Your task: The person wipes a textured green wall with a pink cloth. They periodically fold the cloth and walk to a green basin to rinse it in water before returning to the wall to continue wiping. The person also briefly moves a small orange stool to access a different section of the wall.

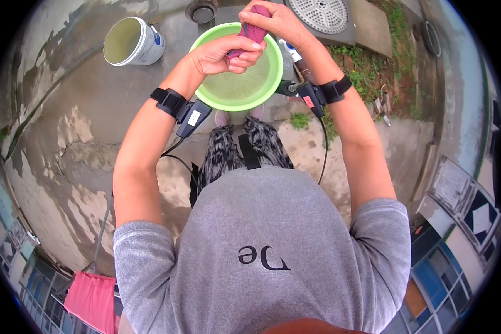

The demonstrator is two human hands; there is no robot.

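Note:
A crumpled, dark pink cloth is stretched between my two hands above a light green plastic basin. My left hand grips its lower end, fingers curled around it. Higher up and to the right, my right hand clasps the other end. Cloudy water lies in the basin below. Folds and fingers hide part of the cloth, so its exact kind cannot be told.
A white plastic bucket stands left of the basin, beside a dark round pot. A tap and pipe are close to the basin's right rim. A perforated round metal plate lies at the upper right. Cables hang from both wrist straps.

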